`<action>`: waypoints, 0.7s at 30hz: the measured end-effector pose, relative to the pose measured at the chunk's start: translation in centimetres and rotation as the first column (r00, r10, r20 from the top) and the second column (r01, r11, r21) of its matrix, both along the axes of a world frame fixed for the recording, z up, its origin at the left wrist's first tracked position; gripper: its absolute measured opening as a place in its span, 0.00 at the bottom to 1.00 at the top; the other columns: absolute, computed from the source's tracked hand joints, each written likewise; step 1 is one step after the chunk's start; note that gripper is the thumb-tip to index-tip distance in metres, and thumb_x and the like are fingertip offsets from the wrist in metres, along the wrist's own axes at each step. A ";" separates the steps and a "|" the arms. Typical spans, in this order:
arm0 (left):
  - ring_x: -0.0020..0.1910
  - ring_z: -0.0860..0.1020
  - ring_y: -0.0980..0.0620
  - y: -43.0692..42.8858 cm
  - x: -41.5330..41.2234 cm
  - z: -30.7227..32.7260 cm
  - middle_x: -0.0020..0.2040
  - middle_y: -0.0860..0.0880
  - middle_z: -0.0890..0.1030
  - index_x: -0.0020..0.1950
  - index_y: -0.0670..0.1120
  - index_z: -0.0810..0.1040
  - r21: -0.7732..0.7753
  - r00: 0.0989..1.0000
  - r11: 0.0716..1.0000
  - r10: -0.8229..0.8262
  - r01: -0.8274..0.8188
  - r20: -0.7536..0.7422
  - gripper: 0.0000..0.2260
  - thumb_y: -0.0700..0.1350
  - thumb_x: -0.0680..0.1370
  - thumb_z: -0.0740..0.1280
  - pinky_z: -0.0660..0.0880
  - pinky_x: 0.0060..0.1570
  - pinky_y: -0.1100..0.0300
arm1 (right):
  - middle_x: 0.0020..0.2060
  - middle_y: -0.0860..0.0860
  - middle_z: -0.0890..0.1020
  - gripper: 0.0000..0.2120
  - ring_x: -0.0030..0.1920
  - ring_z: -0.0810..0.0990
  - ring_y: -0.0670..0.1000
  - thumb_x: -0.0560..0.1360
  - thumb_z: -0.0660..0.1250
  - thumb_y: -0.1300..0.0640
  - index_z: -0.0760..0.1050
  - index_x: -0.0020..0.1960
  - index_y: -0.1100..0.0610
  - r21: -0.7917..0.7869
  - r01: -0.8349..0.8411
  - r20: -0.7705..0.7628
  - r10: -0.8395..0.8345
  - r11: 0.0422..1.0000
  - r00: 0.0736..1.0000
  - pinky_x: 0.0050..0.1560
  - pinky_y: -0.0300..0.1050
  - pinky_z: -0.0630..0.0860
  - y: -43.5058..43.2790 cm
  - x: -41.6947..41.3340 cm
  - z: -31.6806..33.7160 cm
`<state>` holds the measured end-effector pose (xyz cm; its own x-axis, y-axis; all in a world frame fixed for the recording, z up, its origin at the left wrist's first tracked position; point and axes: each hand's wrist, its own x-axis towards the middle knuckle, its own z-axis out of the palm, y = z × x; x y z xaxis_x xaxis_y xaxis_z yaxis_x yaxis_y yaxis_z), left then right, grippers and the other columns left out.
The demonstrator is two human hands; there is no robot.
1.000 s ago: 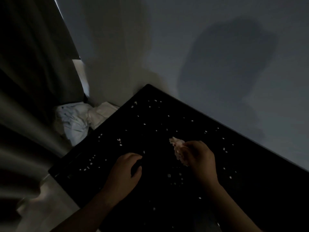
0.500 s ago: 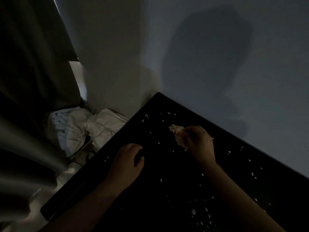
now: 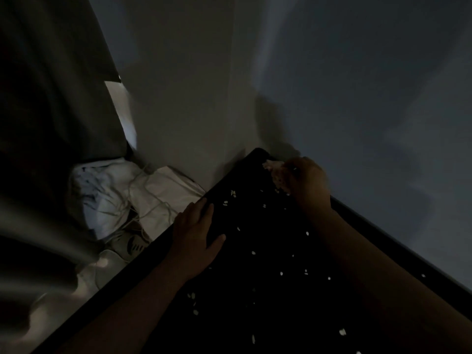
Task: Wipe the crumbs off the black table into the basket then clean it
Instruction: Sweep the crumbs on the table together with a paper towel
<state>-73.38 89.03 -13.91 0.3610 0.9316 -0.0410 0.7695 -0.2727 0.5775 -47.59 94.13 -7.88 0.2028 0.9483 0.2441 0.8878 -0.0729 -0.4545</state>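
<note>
Dim, low-light shot; detail is poor throughout. Black counter (image 3: 255, 290), flat w/ a smooth matte top and a rounded far corner, runs diagonally; its near and right parts are cut off by the frame edge. Small pale crumbs (image 3: 253, 252), flaky and irregular, lie scattered over the top, mostly between the two forearms and toward the near end. Left hand (image 3: 195, 232) lies flat on the counter by its left edge, fingers straight and a bit spread, grasping nothing. Right hand (image 3: 306, 182) is at the far corner, fingers curled round a crumpled pale wad (image 3: 277, 172); paper or cloth, can't tell. The wad touches the counter top right at the corner. Left of the counter, lower down, sits a heap of white crinkled fabric or bags (image 3: 102, 195) w/ thin cords across it; contents unclear. Heavy folded curtain (image 3: 38, 123) fills the left side. Plain wall (image 3: 357, 98) behind, shadowed.
</note>
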 end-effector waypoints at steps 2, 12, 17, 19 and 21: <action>0.76 0.49 0.45 0.1 0.0 -0.4 0.77 0.49 0.51 0.77 0.48 0.55 -0.027 1.000 1.000 0.010 -0.010 -0.011 0.41 0.69 0.68 0.47 0.49 0.73 0.45 | 0.57 0.61 0.79 0.14 0.59 0.77 0.60 0.78 0.64 0.56 0.77 0.59 0.63 -0.090 -0.039 -0.125 0.027 0.995 0.992 0.57 0.46 0.69 2.0 0.0 -0.2; 0.76 0.47 0.47 0.4 -0.1 -1.3 0.78 0.51 0.49 0.77 0.50 0.54 -0.008 0.998 1.000 -0.013 0.013 -0.065 0.39 0.68 0.70 0.47 0.49 0.73 0.44 | 0.41 0.53 0.82 0.12 0.42 0.81 0.55 0.76 0.69 0.53 0.82 0.43 0.63 -0.035 -0.081 -0.160 0.074 0.996 0.984 0.42 0.34 0.70 1.8 1.5 -6.1; 0.76 0.51 0.45 0.4 -0.1 -1.4 0.77 0.48 0.52 0.76 0.47 0.57 0.043 0.998 0.999 -0.013 0.015 -0.056 0.38 0.66 0.71 0.49 0.51 0.72 0.42 | 0.42 0.50 0.80 0.03 0.43 0.79 0.46 0.72 0.74 0.59 0.84 0.46 0.57 -0.062 -0.188 -0.178 0.175 0.980 0.968 0.45 0.32 0.73 -7.2 2.5 -3.9; 0.75 0.52 0.45 0.3 -0.1 -1.2 0.77 0.48 0.53 0.76 0.48 0.58 0.035 1.000 0.999 -0.006 0.007 -0.023 0.38 0.66 0.70 0.50 0.52 0.72 0.44 | 0.40 0.49 0.81 0.02 0.42 0.80 0.44 0.73 0.73 0.59 0.84 0.44 0.55 -0.024 -0.125 -0.214 0.117 0.992 0.970 0.43 0.34 0.73 -8.0 1.5 -1.9; 0.74 0.56 0.45 0.5 -0.3 -1.3 0.76 0.48 0.57 0.75 0.48 0.61 0.028 0.999 1.000 -0.008 0.007 0.042 0.36 0.65 0.71 0.52 0.55 0.72 0.45 | 0.34 0.44 0.78 0.05 0.37 0.78 0.33 0.74 0.71 0.62 0.83 0.43 0.53 0.036 -0.019 -0.334 0.030 0.999 0.942 0.39 0.26 0.70 -6.2 0.0 -0.5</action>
